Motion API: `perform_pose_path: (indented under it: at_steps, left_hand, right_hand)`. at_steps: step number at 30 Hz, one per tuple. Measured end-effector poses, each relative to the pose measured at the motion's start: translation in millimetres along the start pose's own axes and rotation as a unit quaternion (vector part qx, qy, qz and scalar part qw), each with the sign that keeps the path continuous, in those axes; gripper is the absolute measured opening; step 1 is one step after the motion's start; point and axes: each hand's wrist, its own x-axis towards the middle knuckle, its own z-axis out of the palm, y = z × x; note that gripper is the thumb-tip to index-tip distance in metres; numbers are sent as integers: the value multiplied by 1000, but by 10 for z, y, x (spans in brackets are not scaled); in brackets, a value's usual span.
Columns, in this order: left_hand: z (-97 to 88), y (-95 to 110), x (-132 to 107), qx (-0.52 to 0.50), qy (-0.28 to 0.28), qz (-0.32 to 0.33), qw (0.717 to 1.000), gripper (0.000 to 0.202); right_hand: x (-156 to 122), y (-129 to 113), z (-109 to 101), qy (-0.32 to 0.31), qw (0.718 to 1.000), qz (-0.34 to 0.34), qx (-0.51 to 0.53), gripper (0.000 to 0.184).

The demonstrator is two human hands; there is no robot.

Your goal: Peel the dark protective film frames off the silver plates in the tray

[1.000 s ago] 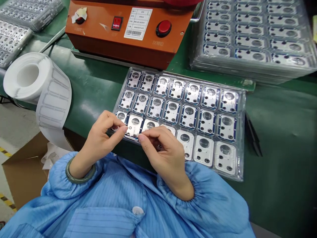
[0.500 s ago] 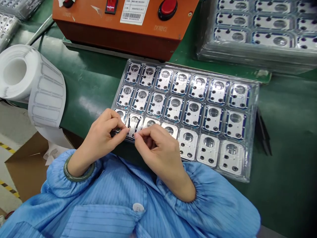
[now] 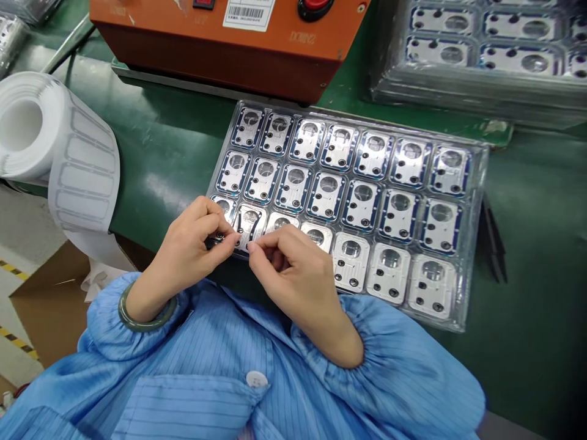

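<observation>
A clear plastic tray [image 3: 468, 244] holds rows of small silver metal plates, each with a round recess and dark holes. Most plates have a dark blue frame-shaped gasket [image 3: 444, 251] along their edges; several in the front row are bare silver. Over the second front-row plate [image 3: 251, 217], a thin dark gasket [image 3: 241, 221] bends inward at its sides. My left hand [image 3: 199, 238] pinches its lower left end between thumb and forefinger. Its lower right end is at the pinched fingertips of my right hand [image 3: 293, 263]. The fingertips hide the gasket's ends.
A roll of white labels [image 3: 82, 159] stands at the left, above a cardboard box [image 3: 55, 293]. An orange machine [image 3: 220, 55] with a red button is behind the tray. Stacked filled trays [image 3: 458, 91] occupy the back right. Black tweezers [image 3: 493, 244] lie right of the tray.
The view has shifted slightly, so the machine and stacked trays sit higher in the picture. Both hands keep nearly the same pinch over the same plate.
</observation>
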Motion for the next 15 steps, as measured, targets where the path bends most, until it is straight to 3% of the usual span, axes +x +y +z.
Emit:
perform_pose_path:
  at_steps: [15]
  left_hand:
    - [18, -24, -10, 18, -3, 6, 1000, 5]
  right_hand:
    - [-3, 10, 18, -1, 1000, -2, -16, 14]
